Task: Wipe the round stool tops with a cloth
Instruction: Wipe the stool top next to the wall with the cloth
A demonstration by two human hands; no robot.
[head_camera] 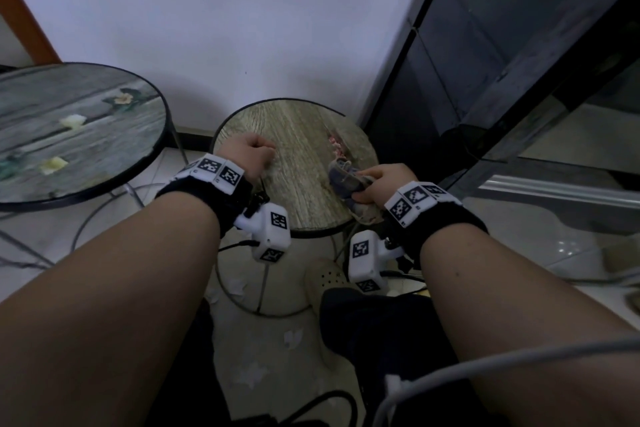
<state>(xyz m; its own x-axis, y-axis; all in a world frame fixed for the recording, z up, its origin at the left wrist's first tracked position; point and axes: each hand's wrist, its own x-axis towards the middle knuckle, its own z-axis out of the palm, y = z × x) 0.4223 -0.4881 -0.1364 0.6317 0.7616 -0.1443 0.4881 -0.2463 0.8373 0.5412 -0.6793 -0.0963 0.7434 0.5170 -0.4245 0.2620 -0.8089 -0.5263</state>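
Note:
A small round stool (298, 135) with a wood-grain top and black rim stands in front of me by the wall. My right hand (384, 180) grips a crumpled grey-and-pink cloth (346, 180) at the stool's right edge, part of it lying on the top. My left hand (251, 152) rests on the stool's left side with its fingers curled into a fist and nothing in it. A larger round stool (79, 132) with a grey plank and flower pattern stands to the left.
A white wall runs behind the stools. A dark glass-fronted cabinet (502, 80) rises close on the right. Thin metal stool legs, cables, bits of paper and a pale slipper (323, 282) lie on the tiled floor below. Marker bands sit on both wrists.

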